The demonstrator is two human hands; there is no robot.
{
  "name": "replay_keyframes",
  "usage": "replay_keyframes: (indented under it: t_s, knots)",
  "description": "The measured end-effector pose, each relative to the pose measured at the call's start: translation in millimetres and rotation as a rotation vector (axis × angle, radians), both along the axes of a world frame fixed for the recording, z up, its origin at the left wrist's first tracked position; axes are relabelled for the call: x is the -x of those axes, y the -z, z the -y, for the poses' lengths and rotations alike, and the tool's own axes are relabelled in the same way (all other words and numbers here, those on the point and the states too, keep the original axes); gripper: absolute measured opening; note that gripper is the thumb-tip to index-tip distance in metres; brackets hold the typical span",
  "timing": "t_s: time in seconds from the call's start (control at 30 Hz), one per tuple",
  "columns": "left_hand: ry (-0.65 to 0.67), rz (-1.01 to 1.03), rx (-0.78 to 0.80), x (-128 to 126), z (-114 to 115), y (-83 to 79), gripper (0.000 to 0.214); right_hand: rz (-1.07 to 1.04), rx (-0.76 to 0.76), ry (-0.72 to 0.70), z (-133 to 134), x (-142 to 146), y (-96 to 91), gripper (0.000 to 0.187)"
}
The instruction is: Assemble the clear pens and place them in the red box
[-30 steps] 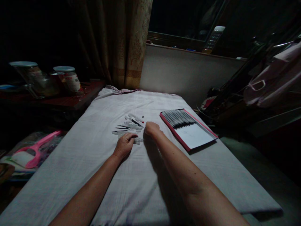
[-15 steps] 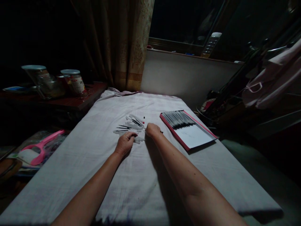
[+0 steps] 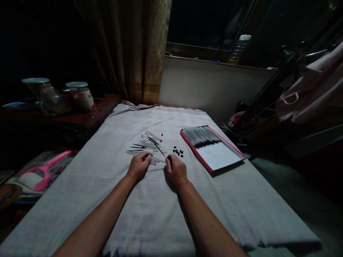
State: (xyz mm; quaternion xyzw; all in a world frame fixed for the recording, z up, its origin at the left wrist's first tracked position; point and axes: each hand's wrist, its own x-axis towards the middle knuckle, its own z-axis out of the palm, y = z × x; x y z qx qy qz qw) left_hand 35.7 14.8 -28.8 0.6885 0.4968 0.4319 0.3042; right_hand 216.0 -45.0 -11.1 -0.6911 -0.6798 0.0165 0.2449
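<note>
Your right hand [image 3: 176, 168] pinched black stick [image 3: 160, 149] by near end; stick slanted away, left, over pens [image 3: 149, 145]. Left hand [image 3: 138, 164] curled beside pens; couldn't tell if holding any.

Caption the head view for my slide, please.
Right hand pinches a black refill near loose pen barrels, black caps and boxed pens.

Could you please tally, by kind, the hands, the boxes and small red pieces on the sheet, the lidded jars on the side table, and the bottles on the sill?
Hands (left hand, right hand): 2
Open box: 1
Small red piece: 1
Lidded jars: 2
Bottle: 1
Total: 7
</note>
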Motion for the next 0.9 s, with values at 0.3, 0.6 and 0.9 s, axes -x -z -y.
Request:
replay_keyframes:
  t_s: [0.3,0.6,0.9]
  knots:
    - [-0.028,-0.009,0.005,0.3,-1.4,3.6,0.028,-0.212,-0.169,-0.019,-1.9,-5.5,14.9,0.021]
    - [-0.042,-0.047,-0.017,0.0,-0.3,3.0,0.027,-0.325,-0.148,0.000,-1.2,-5.8,13.8,0.022]
    - [-0.062,-0.152,-0.120,2.3,0.7,3.0,0.031,-0.603,-0.209,0.080,-1.8,-9.2,8.2,0.020]
